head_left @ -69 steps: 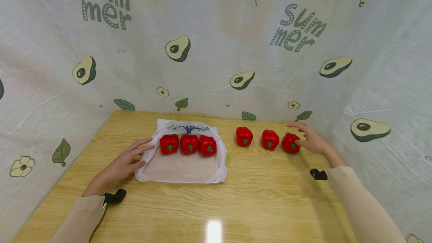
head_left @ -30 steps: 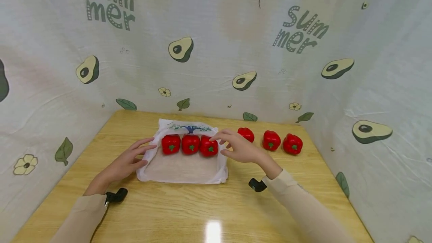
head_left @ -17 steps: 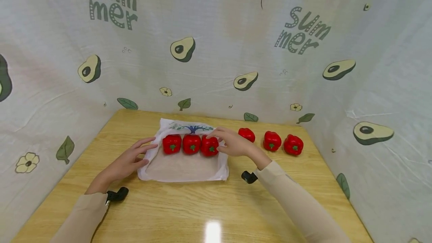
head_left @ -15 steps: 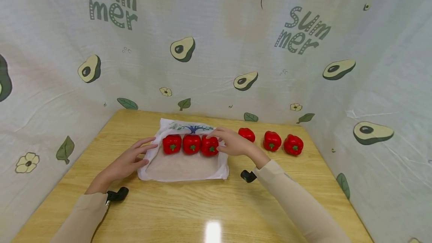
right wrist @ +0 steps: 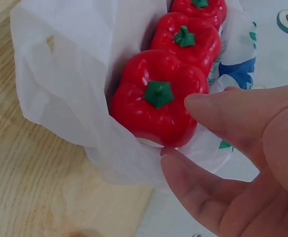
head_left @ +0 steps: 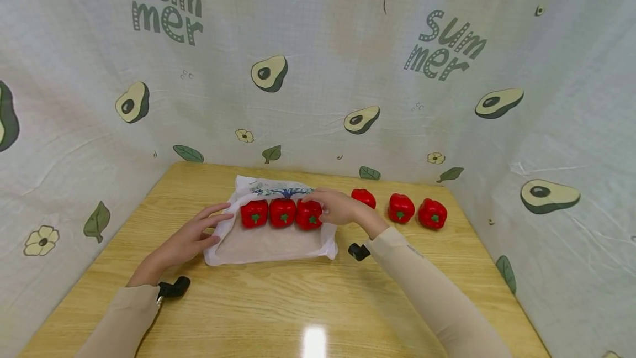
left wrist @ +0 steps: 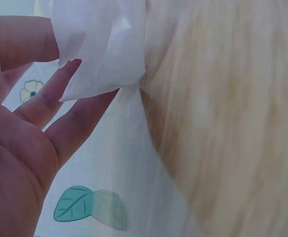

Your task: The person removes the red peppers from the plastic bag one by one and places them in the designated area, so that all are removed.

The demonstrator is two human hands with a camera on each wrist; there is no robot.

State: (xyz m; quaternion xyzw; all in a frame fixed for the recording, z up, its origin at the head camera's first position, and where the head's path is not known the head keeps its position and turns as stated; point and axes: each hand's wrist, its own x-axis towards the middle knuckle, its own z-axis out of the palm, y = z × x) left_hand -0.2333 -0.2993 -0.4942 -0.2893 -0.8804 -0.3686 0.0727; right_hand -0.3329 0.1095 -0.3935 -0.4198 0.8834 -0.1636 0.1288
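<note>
- Printed cloth behind the bench.
- Right grip clamped round the bag's rightmost pepper.
- Left grip spread, touching the bag's left edge.
- Three peppers inside the bag; three outside peppers, right of it, seemingly left.

On the far white cloth, a left print and a right print in green both read "Summer", "Sum" above "mer".
</note>
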